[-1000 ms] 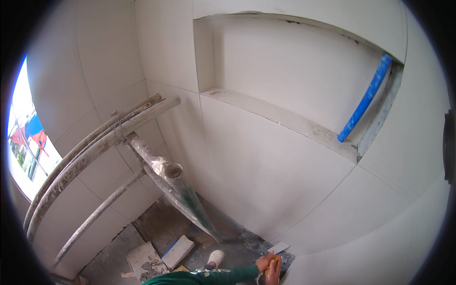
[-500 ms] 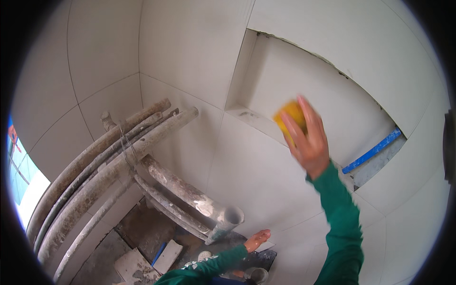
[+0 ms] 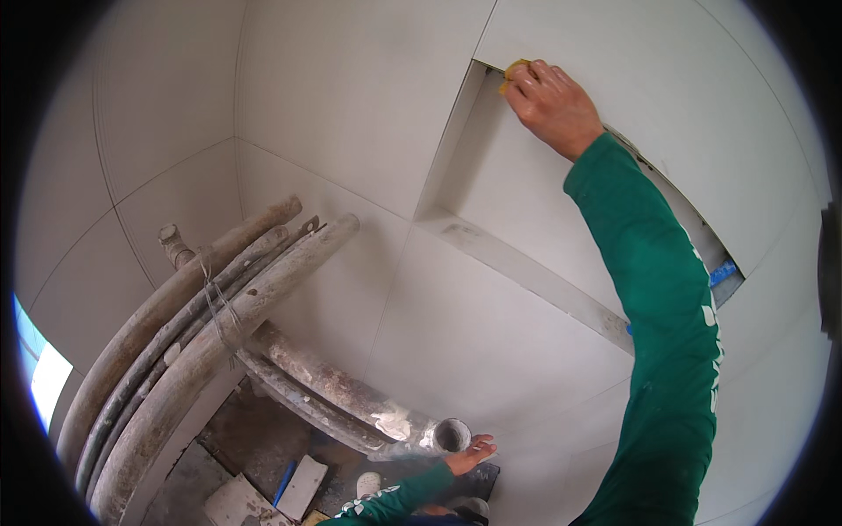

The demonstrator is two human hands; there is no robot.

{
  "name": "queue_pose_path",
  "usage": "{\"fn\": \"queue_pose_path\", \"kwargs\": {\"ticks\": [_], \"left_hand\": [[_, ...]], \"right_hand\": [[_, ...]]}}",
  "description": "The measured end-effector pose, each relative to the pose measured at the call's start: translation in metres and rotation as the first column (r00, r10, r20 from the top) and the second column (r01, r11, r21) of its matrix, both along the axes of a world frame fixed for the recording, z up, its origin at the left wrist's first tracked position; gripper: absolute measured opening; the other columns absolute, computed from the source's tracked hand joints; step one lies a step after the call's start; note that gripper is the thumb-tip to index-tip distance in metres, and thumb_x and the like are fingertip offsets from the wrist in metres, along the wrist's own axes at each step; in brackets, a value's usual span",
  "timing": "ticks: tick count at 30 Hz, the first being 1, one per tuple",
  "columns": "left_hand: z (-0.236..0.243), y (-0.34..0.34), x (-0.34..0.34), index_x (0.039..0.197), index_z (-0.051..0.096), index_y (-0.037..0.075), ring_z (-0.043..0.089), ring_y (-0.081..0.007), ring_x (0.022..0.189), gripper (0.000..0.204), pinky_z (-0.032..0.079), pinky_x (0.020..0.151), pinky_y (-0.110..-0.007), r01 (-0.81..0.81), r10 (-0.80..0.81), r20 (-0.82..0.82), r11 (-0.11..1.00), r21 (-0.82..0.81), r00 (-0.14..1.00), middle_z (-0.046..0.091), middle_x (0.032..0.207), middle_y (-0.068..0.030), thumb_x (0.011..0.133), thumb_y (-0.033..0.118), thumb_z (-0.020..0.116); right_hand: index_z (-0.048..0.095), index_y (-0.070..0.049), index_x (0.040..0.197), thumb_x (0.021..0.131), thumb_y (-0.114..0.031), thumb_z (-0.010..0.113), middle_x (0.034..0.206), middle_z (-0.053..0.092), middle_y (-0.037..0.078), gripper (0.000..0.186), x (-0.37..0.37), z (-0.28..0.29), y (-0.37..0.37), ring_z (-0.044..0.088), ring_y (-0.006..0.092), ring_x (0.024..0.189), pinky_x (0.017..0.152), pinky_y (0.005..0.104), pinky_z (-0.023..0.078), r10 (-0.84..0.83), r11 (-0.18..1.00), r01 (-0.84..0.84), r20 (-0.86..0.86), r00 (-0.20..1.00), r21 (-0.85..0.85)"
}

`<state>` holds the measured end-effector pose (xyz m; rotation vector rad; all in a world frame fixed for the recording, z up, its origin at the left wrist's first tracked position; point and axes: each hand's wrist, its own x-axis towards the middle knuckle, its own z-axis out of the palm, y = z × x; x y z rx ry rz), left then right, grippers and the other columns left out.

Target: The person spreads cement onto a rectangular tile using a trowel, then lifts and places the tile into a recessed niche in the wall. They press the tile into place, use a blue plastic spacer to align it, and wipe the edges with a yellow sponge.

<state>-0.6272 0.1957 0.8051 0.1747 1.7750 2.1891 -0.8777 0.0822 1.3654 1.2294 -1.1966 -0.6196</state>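
High on the wall, my right hand (image 3: pixel 554 110) grips a yellow sponge (image 3: pixel 517 67), pressing it against the upper left corner of the recessed niche (image 3: pixel 535 175) in the pale tiled wall. Most of the sponge is hidden behind the fingers. My left hand (image 3: pixel 471 454) is low down, just beside the open end of a grey, dirt-covered pipe (image 3: pixel 453 436), with its fingers stretched out and nothing in them. Whether it touches the pipe or the wall I cannot tell. Green sleeves cover both arms.
Several stained pipes (image 3: pixel 241 302), bound with wire (image 3: pixel 219 302), stand out from the wall at the left. A blue strip (image 3: pixel 723 273) shows at the niche's right end. Below lie tile pieces (image 3: pixel 303 486) and a blue stick (image 3: pixel 285 482) on the dirty floor.
My right hand has moved up with the sponge, from before the niche's middle to its upper left corner. My left hand now appears closer to the pipe's end.
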Motion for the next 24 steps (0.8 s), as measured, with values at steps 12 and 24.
{"fn": "queue_pose_path", "kwargs": {"ticks": [12,24], "left_hand": [[-0.022,0.004,0.002,0.139,0.051,0.011,0.062,-0.0154,0.102,0.05,0.051,0.076,-0.029,0.136,-0.136,0.003,0.989,0.061,0.991,0.067,0.115,-0.008,0.097,0.035,0.061],[-0.041,0.022,-0.007,0.134,0.051,0.003,0.063,-0.0173,0.106,0.038,0.049,0.092,-0.031,0.106,-0.103,-0.026,0.988,0.113,0.994,0.065,0.117,-0.0088,0.098,0.011,0.059]], "right_hand": [[0.066,-0.004,0.092,0.072,-0.003,0.071,0.102,0.062,0.009,0.02,0.063,-0.02,0.167,0.06,0.0269,0.094,0.079,0.0366,0.052,-0.242,0.95,0.244,0.035,0.97,-0.196],[0.06,-0.008,0.081,0.07,-0.007,0.067,0.088,0.058,0.004,0.013,0.015,-0.006,0.098,0.059,0.0196,0.086,0.073,0.0307,0.051,-0.086,0.989,0.074,-0.096,0.992,-0.131]]}}
